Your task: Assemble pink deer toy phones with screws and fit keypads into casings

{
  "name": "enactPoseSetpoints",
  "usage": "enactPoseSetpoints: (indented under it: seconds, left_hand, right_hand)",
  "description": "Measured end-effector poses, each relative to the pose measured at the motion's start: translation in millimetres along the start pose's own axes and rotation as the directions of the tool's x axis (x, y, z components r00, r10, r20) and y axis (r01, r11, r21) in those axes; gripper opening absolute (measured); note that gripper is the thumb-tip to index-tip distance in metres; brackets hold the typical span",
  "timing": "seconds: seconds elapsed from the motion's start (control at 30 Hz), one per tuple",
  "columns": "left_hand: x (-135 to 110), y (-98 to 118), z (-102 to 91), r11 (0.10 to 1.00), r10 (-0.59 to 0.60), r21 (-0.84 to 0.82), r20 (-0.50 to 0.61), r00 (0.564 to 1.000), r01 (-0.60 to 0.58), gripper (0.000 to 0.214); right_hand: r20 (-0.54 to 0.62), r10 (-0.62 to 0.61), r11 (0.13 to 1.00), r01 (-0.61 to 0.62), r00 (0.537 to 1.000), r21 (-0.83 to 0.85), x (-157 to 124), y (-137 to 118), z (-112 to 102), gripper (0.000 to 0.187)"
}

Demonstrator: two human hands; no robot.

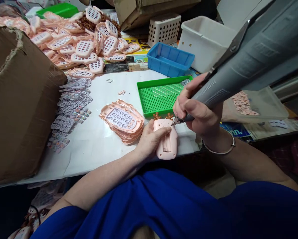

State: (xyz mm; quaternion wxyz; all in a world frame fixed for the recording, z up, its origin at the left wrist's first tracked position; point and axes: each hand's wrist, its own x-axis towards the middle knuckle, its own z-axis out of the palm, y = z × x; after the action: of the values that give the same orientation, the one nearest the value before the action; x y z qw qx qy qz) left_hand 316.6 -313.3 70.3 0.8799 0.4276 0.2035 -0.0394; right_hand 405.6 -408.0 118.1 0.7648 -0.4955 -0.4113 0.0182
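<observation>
My left hand (150, 140) grips a pink toy-phone shell (166, 139) with small brown antlers, holding it back side up at the table's front edge. My right hand (195, 107) is wrapped round a grey electric screwdriver (240, 71), and the bit tip touches the shell's upper right corner. A short stack of pink front shells with keypads (122, 120) lies just left of my left hand. Behind the shell sits a green perforated tray (161, 94) holding small screws.
A big cardboard box (19, 106) stands at the left. Sheets of rubber keypads (70, 109) lie beside it. A heap of pink shells (74, 43) fills the far left. A blue bin (170, 59), white bins (205, 41) and a plastic bag of pink parts (248, 104) sit behind and right.
</observation>
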Motion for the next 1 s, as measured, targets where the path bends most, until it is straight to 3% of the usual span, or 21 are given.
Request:
enactPoseSetpoints:
  seconds: [0.1,0.17,0.3,0.4,0.53,0.8,1.0]
  left_hand:
    - [0,2,1.3,1.000,-0.021,-0.008,-0.012,1.000,0.021,0.043]
    - [-1,3,1.9,0.999,-0.039,0.002,-0.024,0.999,0.039,0.043]
    - [0,4,1.9,0.999,-0.051,0.010,-0.027,0.998,0.051,0.043]
    - [0,5,2.0,0.998,-0.065,0.007,-0.030,0.997,0.065,0.043]
    - [-1,6,2.7,0.996,-0.088,0.004,-0.023,0.996,0.088,0.042]
    - [-1,7,2.1,0.994,-0.104,-0.019,-0.030,0.994,0.104,0.039]
    - [-1,7,1.5,0.996,-0.085,-0.020,-0.016,0.996,0.085,0.042]
  right_hand:
    - [-0.038,-0.002,0.999,0.000,0.999,-0.054,16,-6,-7,0.035]
    - [-0.103,-0.084,0.985,0.067,0.991,-0.157,32,-2,-14,0.035]
    - [-0.236,-0.252,0.939,0.178,0.939,-0.294,65,34,-34,0.037]
    - [-0.291,-0.255,0.932,0.154,0.922,-0.329,80,68,-49,0.041]
    - [-0.271,-0.175,0.937,0.075,0.946,-0.342,84,94,-60,0.052]
    - [-0.269,-0.049,0.938,-0.048,0.962,-0.345,76,106,-70,0.065]
    - [-0.281,-0.127,0.871,-0.029,0.951,-0.491,82,90,-61,0.066]
